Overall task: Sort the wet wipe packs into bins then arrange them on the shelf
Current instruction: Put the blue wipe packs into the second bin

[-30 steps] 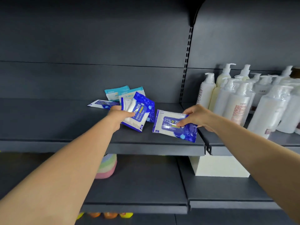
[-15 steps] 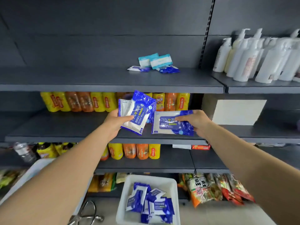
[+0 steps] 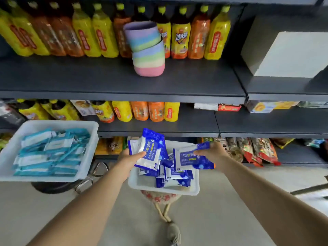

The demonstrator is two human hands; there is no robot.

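Both hands, the left hand [image 3: 128, 157] and right hand [image 3: 211, 151], grip blue-and-white plastic wipe packs [image 3: 150, 153] above the half-filled white plastic bin [image 3: 163, 190]; shelving seems still ahead.

Across the top, a row of yellow and orange drink bottles [image 3: 104, 32]. In front, at upper centre, two pastel-striped cups [image 3: 146, 48] (upper one tilted). Upper right, a white box [image 3: 291, 55]. Mid-frame, more bottles [image 3: 142, 110]. Right of centre, lower down, snack bags [image 3: 255, 150]. Bottom centre, a grey shoe [image 3: 173, 234] on pale floor [image 3: 213, 219].
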